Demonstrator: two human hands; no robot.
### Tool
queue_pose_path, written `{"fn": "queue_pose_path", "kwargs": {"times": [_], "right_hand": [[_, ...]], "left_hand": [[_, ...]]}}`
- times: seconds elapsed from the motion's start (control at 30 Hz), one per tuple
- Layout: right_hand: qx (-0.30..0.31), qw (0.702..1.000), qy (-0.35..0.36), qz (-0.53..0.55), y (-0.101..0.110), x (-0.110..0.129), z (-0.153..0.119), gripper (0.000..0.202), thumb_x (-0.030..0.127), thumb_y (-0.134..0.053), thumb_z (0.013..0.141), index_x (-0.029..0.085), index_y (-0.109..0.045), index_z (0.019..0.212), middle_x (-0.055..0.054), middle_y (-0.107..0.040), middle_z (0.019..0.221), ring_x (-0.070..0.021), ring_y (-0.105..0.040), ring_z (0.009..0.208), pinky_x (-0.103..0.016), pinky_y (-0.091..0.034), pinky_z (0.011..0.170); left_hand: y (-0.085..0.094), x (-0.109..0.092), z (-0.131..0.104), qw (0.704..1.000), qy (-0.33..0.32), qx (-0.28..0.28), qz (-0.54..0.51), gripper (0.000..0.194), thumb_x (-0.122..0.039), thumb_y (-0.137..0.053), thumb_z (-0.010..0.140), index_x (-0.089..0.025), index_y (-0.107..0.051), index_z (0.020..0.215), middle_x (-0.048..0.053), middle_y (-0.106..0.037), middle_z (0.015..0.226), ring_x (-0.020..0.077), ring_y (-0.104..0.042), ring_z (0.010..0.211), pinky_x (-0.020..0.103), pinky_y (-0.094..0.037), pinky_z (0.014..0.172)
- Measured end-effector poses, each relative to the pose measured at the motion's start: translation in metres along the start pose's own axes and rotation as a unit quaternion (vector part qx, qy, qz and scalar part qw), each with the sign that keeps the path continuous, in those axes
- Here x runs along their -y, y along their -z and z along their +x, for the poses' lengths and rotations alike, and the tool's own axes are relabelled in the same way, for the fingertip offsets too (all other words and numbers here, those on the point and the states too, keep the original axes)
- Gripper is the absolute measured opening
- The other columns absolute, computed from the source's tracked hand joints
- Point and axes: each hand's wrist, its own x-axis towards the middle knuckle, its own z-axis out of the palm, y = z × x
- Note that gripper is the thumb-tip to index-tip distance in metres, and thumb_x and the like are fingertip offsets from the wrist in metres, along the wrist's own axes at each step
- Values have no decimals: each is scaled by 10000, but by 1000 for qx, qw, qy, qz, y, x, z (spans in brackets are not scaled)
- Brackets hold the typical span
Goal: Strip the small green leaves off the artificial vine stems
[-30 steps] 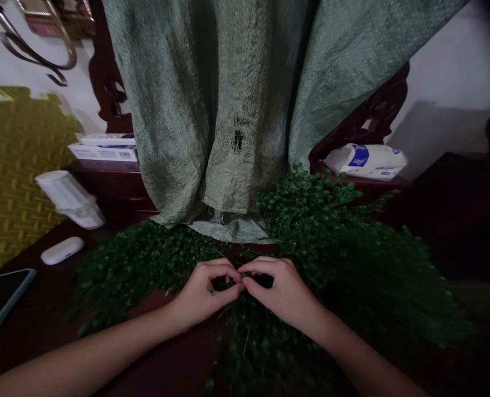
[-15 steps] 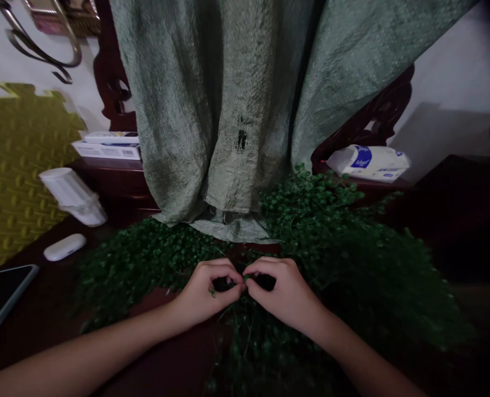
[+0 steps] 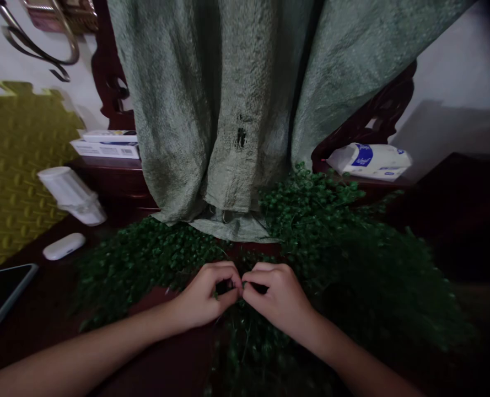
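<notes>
My left hand (image 3: 215,292) and my right hand (image 3: 275,292) meet fingertip to fingertip at the middle of the dark red table (image 3: 157,358). Each is closed in a pinch. A tiny bit of green shows between the right thumb and forefinger, and another lies against the left palm; the small pieces are hard to make out. Around both hands spread leafy green stems with small round pods: a low heap (image 3: 145,259) on the left and a larger, taller heap (image 3: 369,264) on the right. More stems hang below the hands.
A grey-green woven cloth (image 3: 240,99) drapes down behind the heaps. At the left are a phone (image 3: 5,298), a white case (image 3: 64,246), a white cylindrical container (image 3: 71,196) and flat boxes (image 3: 106,148). A tissue pack (image 3: 372,161) lies at the back right.
Both hands have shifted slightly, the right one a little to the left, and remain pinched together. The green bit by the left palm shows less than before.
</notes>
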Motion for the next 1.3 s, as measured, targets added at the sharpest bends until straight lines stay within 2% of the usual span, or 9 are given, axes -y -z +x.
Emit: {"fn": "queue_pose_path", "kwargs": {"times": [0.3,0.67,0.97,1.3], "right_hand": [[-35,988,-47,143,-6,-7,3,210,154,-551,768,186,-733,668,17,-552,586,-97,-488,559,-200,-322,511],[-42,982,-57,175,-7,-9,5,215,178,-558,776,201,-765,721,-6,-647,639,-135,-557,611,-220,-392,556],[-21,972,-65,226,-3,-6,7,228,188,-543,780,177,-733,654,21,-518,561,-115,-471,576,-219,-341,542],[0,965,-81,249,-3,-8,7,238,235,-540,789,183,-674,600,34,-446,535,-118,-417,557,-231,-312,535]], "left_hand": [[4,3,5,997,57,-9,-42,154,-240,-610,826,-143,-642,711,20,-587,715,160,-531,722,268,-400,683],[4,2,5,994,84,-12,-66,202,-323,-644,825,-146,-663,729,26,-627,752,174,-567,762,279,-425,718],[5,3,6,991,93,-3,-98,177,-303,-640,824,-140,-674,764,38,-651,800,177,-589,795,283,-438,751],[5,7,5,988,106,-3,-110,174,-308,-641,822,-149,-676,762,26,-654,777,171,-583,775,280,-436,732]]}}
